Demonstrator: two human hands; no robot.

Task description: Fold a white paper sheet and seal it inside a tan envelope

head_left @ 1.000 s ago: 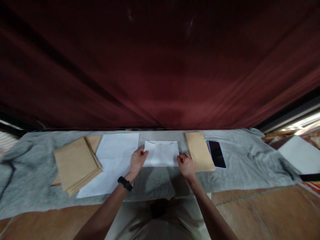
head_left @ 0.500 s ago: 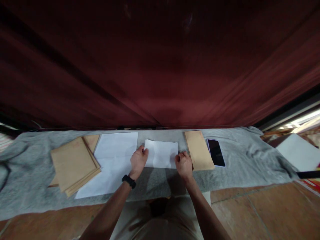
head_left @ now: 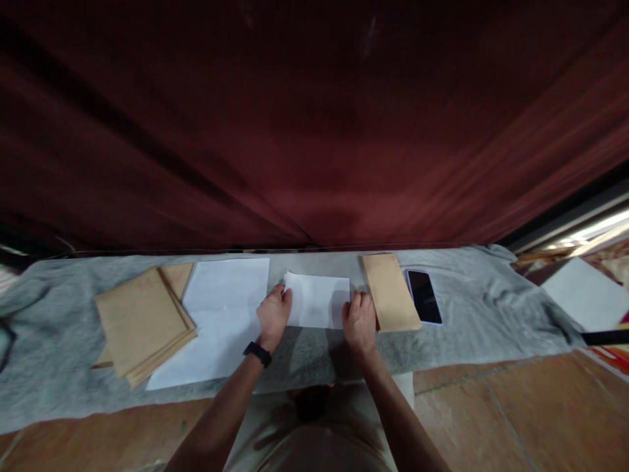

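Observation:
A folded sheet of white paper (head_left: pixel 317 301) lies crosswise on the grey cloth between my hands. My left hand (head_left: pixel 274 316) pinches its left edge, thumb on top and fingers curled. At the paper's lower right edge, my right hand (head_left: pixel 360 322) has its fingers bent and closed on the border; the fingertips are partly hidden. Just right of that hand is a stack of brown envelopes (head_left: pixel 392 293). Larger white sheets (head_left: pixel 228 298) lie flat to the left of my left hand, partly under a pile of brown envelopes (head_left: pixel 142 321).
A phone (head_left: pixel 424 297) with a dark screen lies right of the envelope stack. The grey cloth (head_left: pixel 472 314) covers the long narrow surface, and a dark red curtain (head_left: pixel 314 164) hangs behind it. Tiled floor (head_left: pixel 486 400) shows in front. A white panel (head_left: pixel 584 295) stands at far right.
My right hand's fingers have shifted slightly up and flattened along the paper's right edge. My left hand and the folded paper stay nearly in place; the view has moved slightly.

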